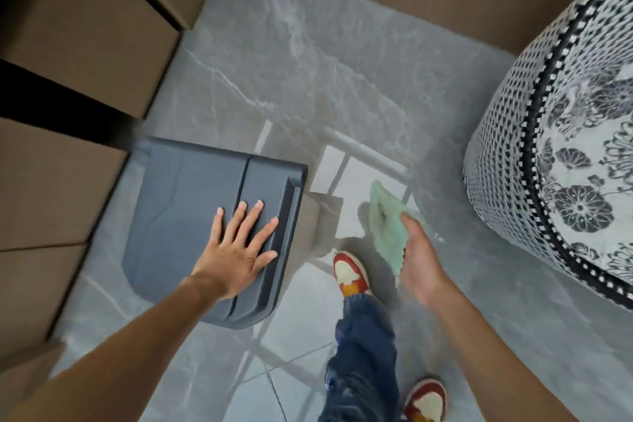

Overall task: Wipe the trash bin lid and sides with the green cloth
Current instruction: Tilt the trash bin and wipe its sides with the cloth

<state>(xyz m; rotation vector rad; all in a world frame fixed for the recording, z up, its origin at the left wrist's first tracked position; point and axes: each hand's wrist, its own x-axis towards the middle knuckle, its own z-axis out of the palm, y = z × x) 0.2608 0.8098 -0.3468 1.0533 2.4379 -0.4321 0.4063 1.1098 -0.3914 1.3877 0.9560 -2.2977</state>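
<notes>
The trash bin [185, 202] has a dark grey-blue lid and stands on the floor left of centre, seen from above. Its pale side [322, 223] shows just right of the lid. My left hand [239, 247] lies flat on the lid near its right edge, fingers spread. To the right of the bin, my right hand [419, 260] holds the light green cloth [387, 223] in the air above the floor. The cloth hangs apart from the bin.
Brown cabinets [78, 27] stand at the left, close behind the bin. A black-and-white patterned round pouf [561, 154] sits at the right. My legs in jeans and red-and-cream shoes [351, 272] stand on the grey marble floor [291, 62] between bin and pouf.
</notes>
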